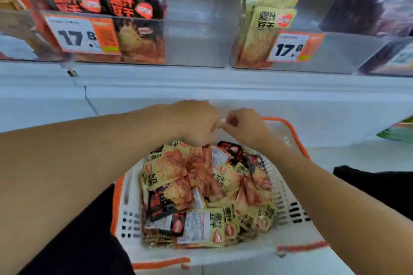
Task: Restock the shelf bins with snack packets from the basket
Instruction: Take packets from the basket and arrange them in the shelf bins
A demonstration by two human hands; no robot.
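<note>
**Shelf restock, mid-task: basket well filled, bins part-stocked**

Landmark: the basket (290, 236), white perforated plastic with an orange rim, rectangular, set low in view.

1. Shelf (201, 87). Smooth white ledge, found above and beyond the basket. Clear rigid bins are carried on it.
2. Left bin (138, 35), up and left of the basket. Held upright in rows are glossy black packets (78, 0); an orange-and-white price tag (82, 35) is fixed to the front. It is judged largely stocked.
3. Middle bin (196, 24), straight above the basket. No packets are seen through its clear walls; filling is judged outstanding.
4. Right bin (324, 51), up and right of the basket. A narrow stack of pale yellow packets (272, 4) is held at its left side, behind a second tag (292, 48); room is left.
5. Snack packets (201, 196), flat crinkled foil pouches in yellow and black, heaped loosely inside the basket. Most of the stock is judged still to be moved.
6. Left hand (196, 123), over the far end of the basket, fingers curled down into the heap; what is gripped cannot be told.
7. Right hand (243, 125), just beside it, fingers curled; a small pale edge shows at their tips, but a grasp cannot be confirmed.
</note>
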